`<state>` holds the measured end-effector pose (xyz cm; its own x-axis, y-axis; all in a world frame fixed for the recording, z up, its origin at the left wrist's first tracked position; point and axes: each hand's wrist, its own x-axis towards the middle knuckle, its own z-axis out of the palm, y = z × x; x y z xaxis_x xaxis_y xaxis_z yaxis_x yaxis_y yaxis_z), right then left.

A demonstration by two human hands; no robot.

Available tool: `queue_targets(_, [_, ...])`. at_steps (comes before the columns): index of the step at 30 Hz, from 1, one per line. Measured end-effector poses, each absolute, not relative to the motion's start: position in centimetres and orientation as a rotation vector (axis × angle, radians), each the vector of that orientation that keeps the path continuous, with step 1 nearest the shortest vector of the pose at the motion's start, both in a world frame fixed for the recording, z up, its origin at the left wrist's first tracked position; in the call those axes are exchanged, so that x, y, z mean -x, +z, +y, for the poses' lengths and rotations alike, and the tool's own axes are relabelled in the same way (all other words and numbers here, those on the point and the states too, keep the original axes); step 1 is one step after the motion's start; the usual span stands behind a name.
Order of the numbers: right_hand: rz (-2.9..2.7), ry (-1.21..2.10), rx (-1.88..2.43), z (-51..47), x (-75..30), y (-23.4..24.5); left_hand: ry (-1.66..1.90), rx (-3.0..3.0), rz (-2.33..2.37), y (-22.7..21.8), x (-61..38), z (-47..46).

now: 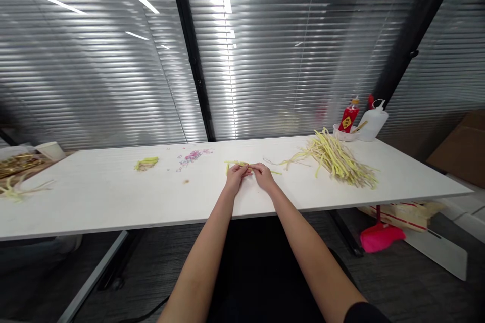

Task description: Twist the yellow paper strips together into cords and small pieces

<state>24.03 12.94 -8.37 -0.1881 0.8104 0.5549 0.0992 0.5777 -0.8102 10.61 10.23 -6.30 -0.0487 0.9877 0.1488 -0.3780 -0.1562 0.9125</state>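
My left hand and my right hand meet over the white table, their fingertips almost touching. Both are closed in a pinch on thin yellow-green stalks, whose ends stick out on either side of the fingers. How many stalks lie between the fingertips is hidden. To the right spreads a large loose heap of the same long stalks, with a few stray ends trailing towards my right hand. Left of my hands are a scatter of small pink and purple rubber bands and a short bundle of cut stalks.
At the back right, a red bottle stands in a white bowl, beside a white squeeze bottle. A white cup and more pale stalks are at the far left. Window blinds rise behind the table.
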Motion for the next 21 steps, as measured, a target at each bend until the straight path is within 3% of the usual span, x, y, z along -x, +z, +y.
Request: queue_targets(21, [-1.59,0.913,0.859,12.72,-23.9,-8.36,1.565,-0.92,0.799,-6.05,-10.84,10.28])
